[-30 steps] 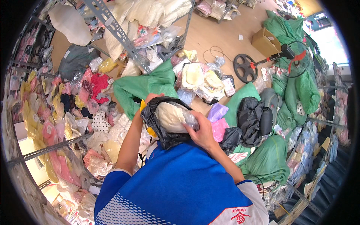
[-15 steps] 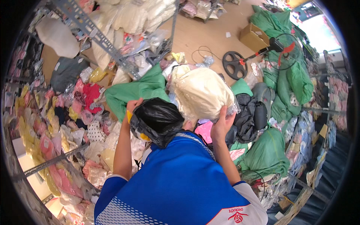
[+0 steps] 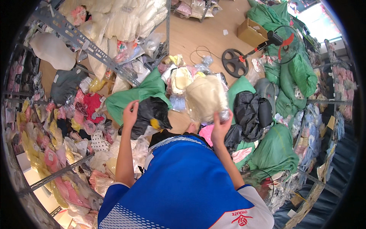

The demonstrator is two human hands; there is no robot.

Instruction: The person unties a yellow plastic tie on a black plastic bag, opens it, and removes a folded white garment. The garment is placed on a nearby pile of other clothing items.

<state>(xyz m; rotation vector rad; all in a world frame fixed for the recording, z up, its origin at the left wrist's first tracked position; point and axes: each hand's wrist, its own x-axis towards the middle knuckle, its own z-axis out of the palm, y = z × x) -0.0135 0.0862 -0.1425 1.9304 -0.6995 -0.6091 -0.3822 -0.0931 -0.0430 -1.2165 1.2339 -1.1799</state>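
My right hand grips the lower right corner of a cream fabric bundle in clear plastic, with thumb and fingers on the film. The bundle hangs in front of me, over the pile of clothes. My left hand is raised beside a black plastic bag, fingers loosely bent and apart, with nothing visible in them. The bag lies low in front of my left side, a yellow patch on its lower part. Behind it spreads a green sack. A folded cream garment in plastic lies just beyond the bundle.
Bagged clothes crowd the left side along a metal shelf frame. To the right lie a black bag and a green sack. Farther off are a black-wheeled fan and a cardboard box.
The black bag has dropped from my left hand and now lies lower. The cream bundle in my right hand has tilted and shifted slightly downward, uncovering garments behind it.
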